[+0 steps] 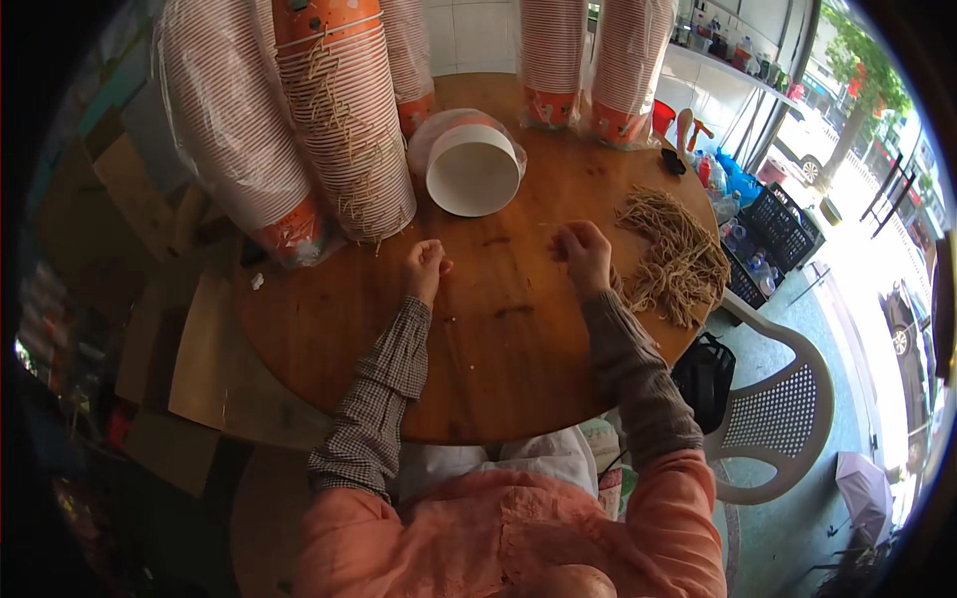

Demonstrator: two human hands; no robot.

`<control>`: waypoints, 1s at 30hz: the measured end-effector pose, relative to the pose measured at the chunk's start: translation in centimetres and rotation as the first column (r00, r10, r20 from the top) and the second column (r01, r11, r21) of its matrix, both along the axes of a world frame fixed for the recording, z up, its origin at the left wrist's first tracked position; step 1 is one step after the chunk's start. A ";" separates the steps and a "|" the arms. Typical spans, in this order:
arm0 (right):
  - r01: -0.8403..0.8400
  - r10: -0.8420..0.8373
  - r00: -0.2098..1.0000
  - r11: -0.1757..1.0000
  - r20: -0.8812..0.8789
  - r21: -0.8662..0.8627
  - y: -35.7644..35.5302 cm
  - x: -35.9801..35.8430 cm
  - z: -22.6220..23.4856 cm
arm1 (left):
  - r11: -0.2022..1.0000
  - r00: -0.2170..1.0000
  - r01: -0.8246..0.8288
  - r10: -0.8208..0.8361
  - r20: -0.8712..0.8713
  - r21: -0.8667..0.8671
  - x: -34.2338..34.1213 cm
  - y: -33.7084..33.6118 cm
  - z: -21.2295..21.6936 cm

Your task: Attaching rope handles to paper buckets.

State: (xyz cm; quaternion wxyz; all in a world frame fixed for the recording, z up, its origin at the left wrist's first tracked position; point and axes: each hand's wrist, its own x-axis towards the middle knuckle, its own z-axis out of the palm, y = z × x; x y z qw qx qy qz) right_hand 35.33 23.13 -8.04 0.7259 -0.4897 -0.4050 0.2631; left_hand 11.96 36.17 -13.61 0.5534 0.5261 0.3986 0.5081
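Note:
Above the round wooden table [498,389] both my hands are held apart. My left hand [428,270] is closed, its fingertips together, beside a tall leaning stack of orange-patterned paper buckets [364,149]; short tan strands hang along that stack's rims. My right hand [584,254] is curled with thumb and fingers pinched, near a loose pile of tan twine strands [670,254]. Whatever either hand may pinch is too small to make out. Beyond my hands, a plastic-wrapped stack of buckets lies with its round white open end [474,173] toward me.
Plastic-wrapped bucket stacks stand at the left [234,120] and at the back right [628,75]. A dark phone-like object [673,161] lies at the right table edge. Right of the table are a white plastic chair [773,429], a black bag [705,379] and a black crate [778,229]. Cardboard [204,349] sits left.

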 end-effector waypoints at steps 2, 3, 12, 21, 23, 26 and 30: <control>0.062 -0.068 0.982 0.997 -0.174 -0.037 3.9 1.9 -2.6 | 0.997 0.999 -0.035 0.036 -0.018 0.062 1.0 2.2 -1.0; 0.116 -0.141 0.929 0.989 -0.343 -0.093 5.5 2.6 -3.5 | 0.991 0.997 -0.067 0.072 -0.038 0.117 1.3 3.3 -1.3; 0.139 -0.154 0.978 0.984 -0.138 -0.113 10.1 3.6 -4.2 | 0.899 0.948 -0.168 0.260 -0.184 0.404 2.1 11.3 -1.9; 0.095 -0.126 0.983 0.972 -0.136 -0.214 10.3 3.9 -3.8 | 0.969 0.962 -0.206 0.226 -0.152 0.134 5.1 10.7 0.3; 0.055 -0.068 0.987 0.995 -0.147 -0.089 11.4 3.9 -4.5 | 0.973 0.966 -0.194 0.212 -0.151 0.124 4.9 11.0 0.2; -0.030 0.053 0.975 0.994 -0.214 0.109 13.4 3.7 -4.6 | 0.955 0.959 -0.233 0.257 -0.117 0.186 5.1 11.2 -0.1; -0.108 0.140 0.959 0.985 -0.246 0.137 14.1 3.0 -4.5 | 0.885 0.854 -0.227 0.382 -0.354 0.406 5.4 10.1 0.3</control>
